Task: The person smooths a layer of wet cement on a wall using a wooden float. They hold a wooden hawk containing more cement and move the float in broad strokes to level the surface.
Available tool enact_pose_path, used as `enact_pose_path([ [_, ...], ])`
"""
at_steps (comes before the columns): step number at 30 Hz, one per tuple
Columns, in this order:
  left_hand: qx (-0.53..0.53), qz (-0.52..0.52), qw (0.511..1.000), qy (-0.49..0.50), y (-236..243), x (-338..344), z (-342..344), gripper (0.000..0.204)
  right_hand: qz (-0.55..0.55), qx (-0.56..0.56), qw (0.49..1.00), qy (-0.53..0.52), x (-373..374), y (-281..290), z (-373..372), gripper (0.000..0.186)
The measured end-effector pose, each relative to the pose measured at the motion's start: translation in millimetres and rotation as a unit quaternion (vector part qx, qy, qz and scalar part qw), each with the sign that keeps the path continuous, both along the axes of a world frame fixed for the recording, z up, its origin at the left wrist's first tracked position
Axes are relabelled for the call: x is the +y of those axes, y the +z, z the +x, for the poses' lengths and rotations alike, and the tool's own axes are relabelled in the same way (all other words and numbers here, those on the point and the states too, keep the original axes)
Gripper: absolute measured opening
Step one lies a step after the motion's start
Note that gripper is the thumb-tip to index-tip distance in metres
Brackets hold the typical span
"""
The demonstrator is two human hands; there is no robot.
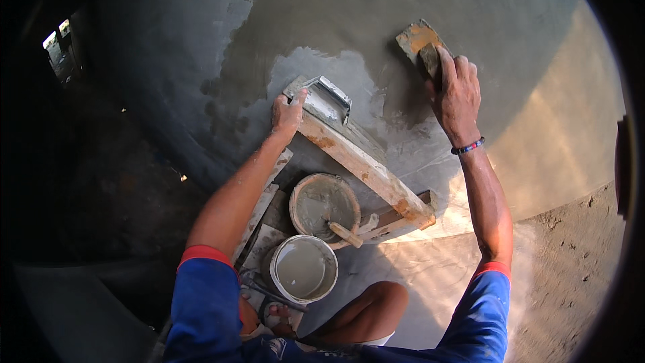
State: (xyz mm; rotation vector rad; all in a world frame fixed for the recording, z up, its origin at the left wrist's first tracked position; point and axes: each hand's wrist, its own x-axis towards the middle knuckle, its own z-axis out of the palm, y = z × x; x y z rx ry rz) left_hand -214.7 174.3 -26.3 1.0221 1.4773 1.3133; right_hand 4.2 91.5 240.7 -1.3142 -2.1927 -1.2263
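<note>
My right hand point(459, 97) is wrapped round the handle of a plastering float point(415, 37). The float's face is turned to the grey plastered wall point(484, 20), and its back is smeared with orange-brown and grey. My left hand point(287, 115) is closed on the upper end of a wooden beam point(366, 167), which slants down to the right. Beside those fingers a metal-handled trowel point(334, 102) lies along the beam, its handle upward. Darker, damp-looking plaster surrounds a lighter grey patch point(316, 60) near my left hand.
Below the beam stands a round tub point(293, 205) of grey mix, with a wooden-handled tool point(346, 233) leaning in it. A white bucket point(272, 269) of grey liquid is nearer me, by my bent leg point(373, 309). Sandy ground point(571, 275) lies at right.
</note>
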Motion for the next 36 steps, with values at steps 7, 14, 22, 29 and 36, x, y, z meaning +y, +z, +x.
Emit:
enact_pose_path([
  [7,-0.072,-0.048,0.995,0.041,5.3,3.1,3.6,0.066,-0.096,-0.113,0.987,-0.055,-7.0,-92.3,45.0,0.048],
  [14,-0.171,-0.043,0.984,-0.024,11.7,7.5,-8.1,0.050,-0.056,0.001,0.997,-0.046,-66.7,-19.4,73.0,0.076],
  [22,-0.322,-0.141,0.936,-0.008,22.4,22.4,-21.1,0.047,-0.036,0.014,0.997,-0.060,-43.3,-66.1,85.4,0.070],
  [29,-0.351,-0.115,0.926,-0.070,32.1,1.9,-23.5,0.050,-0.069,0.023,0.996,-0.056,-67.6,-50.1,84.3,0.080],
  [36,-0.345,-0.103,0.922,-0.140,-1.6,18.1,-39.3,0.043,0.032,0.012,0.998,-0.043,-10.2,-5.7,34.5,0.058],
])
